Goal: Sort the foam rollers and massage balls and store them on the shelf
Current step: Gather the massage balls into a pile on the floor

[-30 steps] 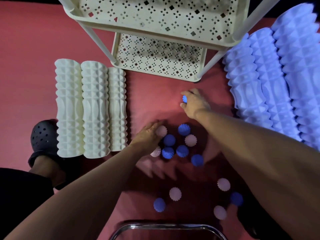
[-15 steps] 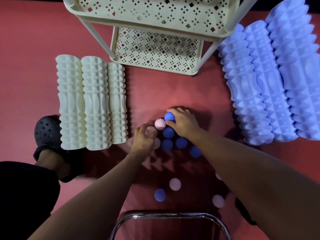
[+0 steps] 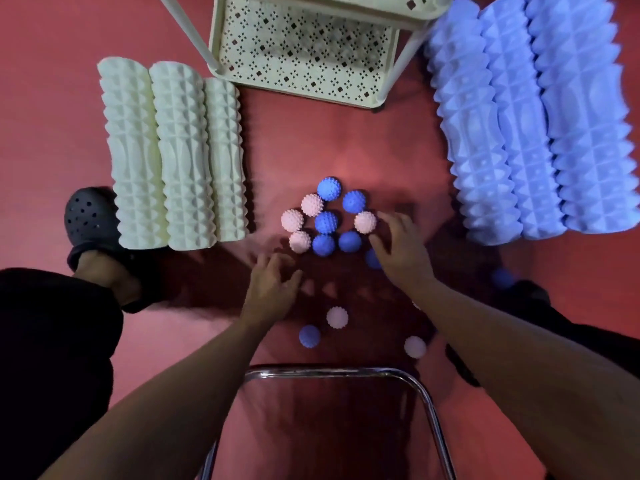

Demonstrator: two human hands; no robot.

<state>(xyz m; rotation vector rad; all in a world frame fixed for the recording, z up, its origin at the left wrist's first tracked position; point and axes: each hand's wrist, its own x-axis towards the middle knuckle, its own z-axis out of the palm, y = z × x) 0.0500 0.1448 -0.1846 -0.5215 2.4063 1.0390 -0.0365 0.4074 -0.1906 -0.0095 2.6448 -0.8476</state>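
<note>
Both hands are open and hold nothing: the left hand (image 3: 273, 289) hovers just below a mixed cluster of pink and blue massage balls (image 3: 325, 221) mid-floor, the right hand (image 3: 398, 247) touching its right side. White foam rollers (image 3: 173, 150) and blue foam rollers (image 3: 526, 126) lie grouped toward the floor's left and right edges, yet the shelf (image 3: 304, 50) looks bare, so I judge storing unstarted.

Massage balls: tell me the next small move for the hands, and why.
Probably reach the left hand back to the stray pink ball and blue ball and bring them up to the cluster. Both hands are empty, nine balls are already gathered on the red mat, and a few still lie loose nearer the person, so gathering seems unfinished.
</note>
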